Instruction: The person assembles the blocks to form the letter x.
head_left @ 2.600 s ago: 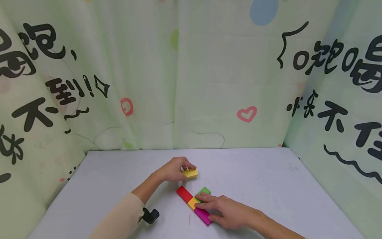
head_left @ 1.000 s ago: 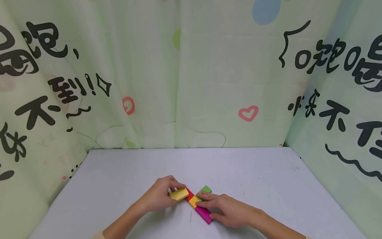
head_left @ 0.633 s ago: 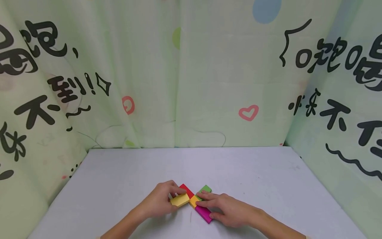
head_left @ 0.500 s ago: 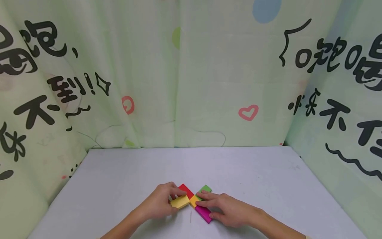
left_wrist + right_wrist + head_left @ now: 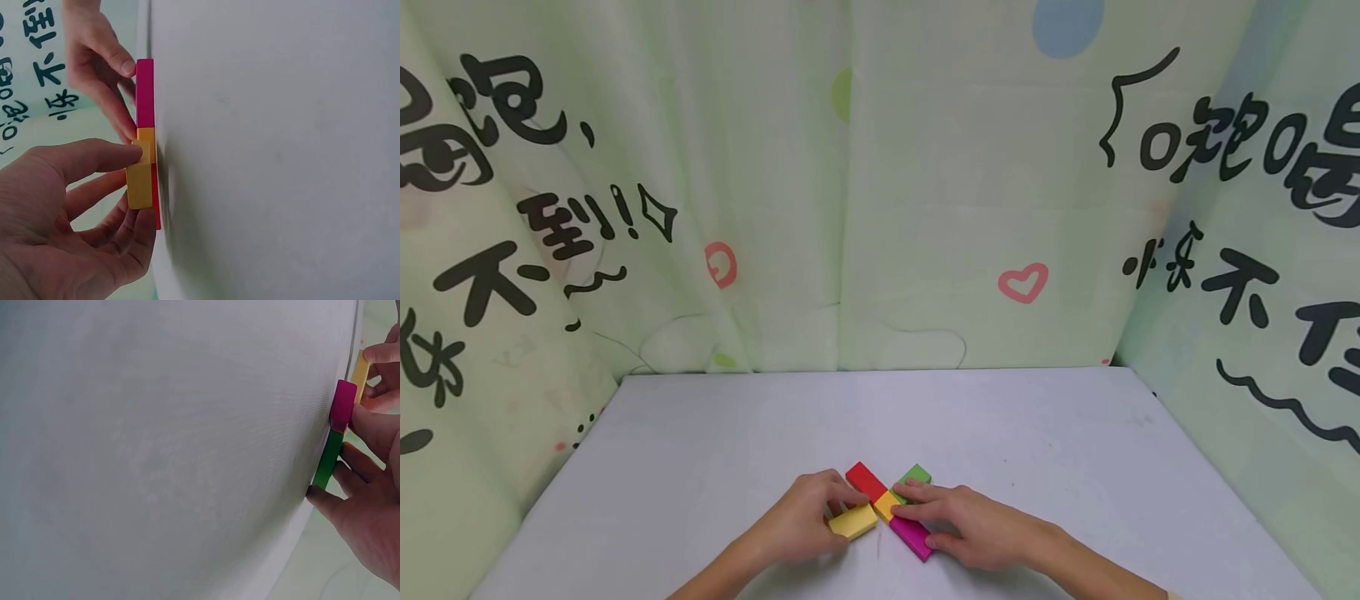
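Note:
My left hand (image 5: 805, 518) pinches a pale yellow block (image 5: 854, 522) between thumb and fingers. The block's right end is close beside a small orange block (image 5: 887, 506); whether they touch I cannot tell. A red block (image 5: 866, 481), the orange one and a magenta block (image 5: 911, 538) lie in one slanting row on the table. From the orange block, a green block (image 5: 917, 474) points away to the upper right. My right hand (image 5: 973, 530) rests over the pieces, fingers extended onto the green and orange blocks, thumb at the magenta block. Its fingers partly hide the green block.
The white table (image 5: 715, 442) extends behind and to both sides of the blocks. A pale green printed curtain (image 5: 917, 192) hangs along its back and sides.
My left hand has brought the yellow block from farther back on the table toward me, then slightly lower, beside the orange block. The right hand has stayed nearly still on the other blocks.

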Demonstrator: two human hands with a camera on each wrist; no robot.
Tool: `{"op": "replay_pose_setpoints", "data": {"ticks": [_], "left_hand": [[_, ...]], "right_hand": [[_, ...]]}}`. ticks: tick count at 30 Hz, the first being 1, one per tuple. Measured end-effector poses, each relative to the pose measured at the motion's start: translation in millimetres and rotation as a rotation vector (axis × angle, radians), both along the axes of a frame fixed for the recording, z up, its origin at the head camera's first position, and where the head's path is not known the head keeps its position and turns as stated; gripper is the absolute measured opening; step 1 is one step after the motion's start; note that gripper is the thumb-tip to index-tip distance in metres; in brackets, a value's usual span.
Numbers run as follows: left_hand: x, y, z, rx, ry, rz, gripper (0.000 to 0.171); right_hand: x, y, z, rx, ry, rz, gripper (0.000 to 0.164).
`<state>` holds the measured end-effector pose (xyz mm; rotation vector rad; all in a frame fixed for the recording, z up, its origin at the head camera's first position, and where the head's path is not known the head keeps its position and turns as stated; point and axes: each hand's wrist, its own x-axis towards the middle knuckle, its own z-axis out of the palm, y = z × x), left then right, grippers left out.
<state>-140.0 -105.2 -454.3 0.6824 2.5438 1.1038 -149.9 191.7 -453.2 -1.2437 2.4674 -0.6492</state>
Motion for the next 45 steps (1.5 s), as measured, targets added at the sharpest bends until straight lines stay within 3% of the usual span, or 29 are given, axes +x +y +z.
{"op": "replay_pose_setpoints", "data": {"ticks": [16,26,33,45], "left_hand": [[6.8,4.9,-3.8,-0.007,-0.029,0.0,0.052],[7.7,-1.2,1.2,0.007,-0.05,-0.063,0.052],[5.7,-2.3,0.4,0.021,-0.03,-0.106,0.04],[6.3,2.3,-0.7,-0.022,0.023,-0.099,0.04]], "right_hand": [[0.6,0.0,0.3,-0.014,0.008,0.016,0.053],[0.6,-0.1,0.0,-0.017,0.026,0.017,0.054],[0.8,0.4,-0.9,-0.021,0.042,0.019,0.055],[0.2,0.1,0.2,-0.017,0.014,0.013,0.055]]}}
